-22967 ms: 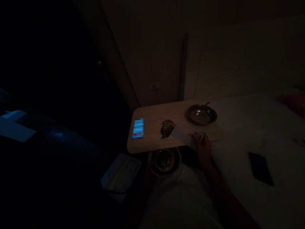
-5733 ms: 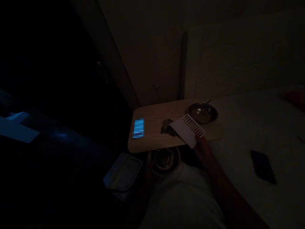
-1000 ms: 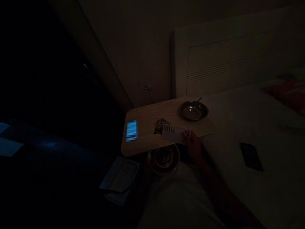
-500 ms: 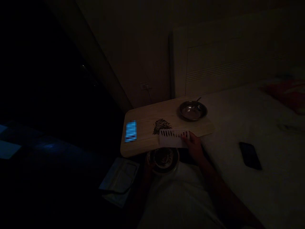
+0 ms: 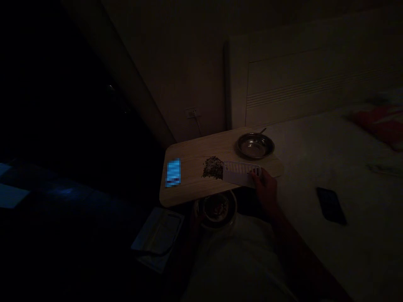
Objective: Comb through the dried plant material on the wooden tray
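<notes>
- Head view: the right hand (image 5: 267, 191) grips a slotted white card (image 5: 236, 178). Left of that hand, the card's end meets the heap of dark bits (image 5: 213, 167) on the desk (image 5: 189, 153).
- Change: the card has shifted from above the bowl (image 5: 236, 208) to the heap's side, ready against the bits.
- Left hand (image 5: 198, 219): at the bowl's left rim; too dark to tell whether gripping.

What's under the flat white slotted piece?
Under the piece is pale wooden tabletop; a heap of small dark bits lies at its left end. Whether any bits lie beneath its solid part is hidden.
</notes>
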`<action>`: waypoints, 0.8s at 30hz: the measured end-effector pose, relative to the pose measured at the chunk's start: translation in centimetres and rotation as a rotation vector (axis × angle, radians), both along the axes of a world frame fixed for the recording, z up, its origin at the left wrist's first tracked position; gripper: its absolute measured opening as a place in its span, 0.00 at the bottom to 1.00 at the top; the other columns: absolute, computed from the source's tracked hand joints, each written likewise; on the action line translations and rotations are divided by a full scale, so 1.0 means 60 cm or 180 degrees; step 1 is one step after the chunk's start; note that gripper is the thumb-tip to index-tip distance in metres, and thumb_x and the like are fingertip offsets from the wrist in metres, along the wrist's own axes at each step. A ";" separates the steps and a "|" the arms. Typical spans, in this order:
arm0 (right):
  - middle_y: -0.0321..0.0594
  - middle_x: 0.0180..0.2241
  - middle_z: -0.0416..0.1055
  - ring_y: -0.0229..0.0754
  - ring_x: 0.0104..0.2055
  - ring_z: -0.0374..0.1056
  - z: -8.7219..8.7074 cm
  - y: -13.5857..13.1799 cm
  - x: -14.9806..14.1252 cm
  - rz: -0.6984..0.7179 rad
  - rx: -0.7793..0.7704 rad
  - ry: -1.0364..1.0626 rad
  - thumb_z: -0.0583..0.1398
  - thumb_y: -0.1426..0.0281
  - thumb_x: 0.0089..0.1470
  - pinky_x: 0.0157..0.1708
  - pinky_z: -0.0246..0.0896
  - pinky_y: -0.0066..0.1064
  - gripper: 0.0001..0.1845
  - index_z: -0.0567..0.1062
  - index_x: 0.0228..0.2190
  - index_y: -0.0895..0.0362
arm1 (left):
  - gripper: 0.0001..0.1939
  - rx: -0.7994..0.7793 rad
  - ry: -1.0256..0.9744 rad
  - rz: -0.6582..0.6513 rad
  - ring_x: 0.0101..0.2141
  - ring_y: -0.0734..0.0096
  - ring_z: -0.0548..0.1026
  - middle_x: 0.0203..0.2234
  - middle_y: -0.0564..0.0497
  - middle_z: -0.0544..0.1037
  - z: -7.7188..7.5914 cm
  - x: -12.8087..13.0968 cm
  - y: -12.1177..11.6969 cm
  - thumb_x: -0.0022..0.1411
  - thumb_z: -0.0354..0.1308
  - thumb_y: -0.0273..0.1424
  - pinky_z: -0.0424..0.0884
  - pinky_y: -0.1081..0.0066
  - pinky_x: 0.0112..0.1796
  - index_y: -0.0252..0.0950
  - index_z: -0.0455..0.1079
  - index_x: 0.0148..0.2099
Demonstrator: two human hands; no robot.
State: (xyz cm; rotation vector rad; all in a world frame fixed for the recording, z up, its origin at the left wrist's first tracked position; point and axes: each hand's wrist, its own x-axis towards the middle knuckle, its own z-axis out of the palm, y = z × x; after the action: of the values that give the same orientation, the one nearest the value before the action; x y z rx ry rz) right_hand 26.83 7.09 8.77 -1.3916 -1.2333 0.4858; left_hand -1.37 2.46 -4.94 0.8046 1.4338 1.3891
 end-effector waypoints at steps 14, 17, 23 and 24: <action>0.37 0.25 0.71 0.42 0.26 0.64 -0.001 -0.004 -0.017 -0.0124 0.0053 -0.0328 0.56 0.58 0.60 0.27 0.55 0.30 0.14 0.72 0.31 0.54 | 0.39 0.0066 -0.0223 -0.0146 0.64 0.40 0.61 0.58 0.43 0.73 0.025 0.009 -0.012 0.41 0.69 0.37 0.59 0.53 0.61 0.40 0.70 0.59; 0.36 0.24 0.71 0.41 0.26 0.64 -0.002 -0.005 -0.017 -0.0109 0.0027 -0.0314 0.56 0.57 0.61 0.27 0.54 0.29 0.14 0.72 0.32 0.55 | 0.40 0.0062 -0.0246 -0.0163 0.65 0.40 0.59 0.59 0.43 0.72 0.021 0.005 -0.013 0.41 0.69 0.37 0.59 0.52 0.62 0.40 0.69 0.59; 0.37 0.26 0.72 0.42 0.27 0.64 -0.008 -0.001 -0.020 -0.0127 0.0047 -0.0289 0.56 0.57 0.61 0.28 0.55 0.30 0.15 0.73 0.33 0.55 | 0.37 -0.0153 -0.0236 -0.0105 0.63 0.40 0.62 0.57 0.44 0.75 0.013 0.001 -0.015 0.42 0.70 0.37 0.61 0.50 0.61 0.41 0.71 0.57; 0.38 0.26 0.72 0.42 0.27 0.65 -0.009 0.000 -0.022 -0.0106 0.0032 -0.0266 0.56 0.57 0.61 0.28 0.55 0.30 0.15 0.73 0.33 0.55 | 0.37 -0.0146 -0.0242 -0.0093 0.63 0.40 0.62 0.57 0.44 0.75 0.014 0.001 -0.015 0.42 0.70 0.37 0.61 0.50 0.61 0.41 0.71 0.57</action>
State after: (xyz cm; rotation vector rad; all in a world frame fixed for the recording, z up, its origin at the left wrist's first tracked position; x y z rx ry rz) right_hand 25.54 7.07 8.23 -1.4339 -1.2760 0.4013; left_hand -1.31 1.55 -4.11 0.7331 1.3851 1.3460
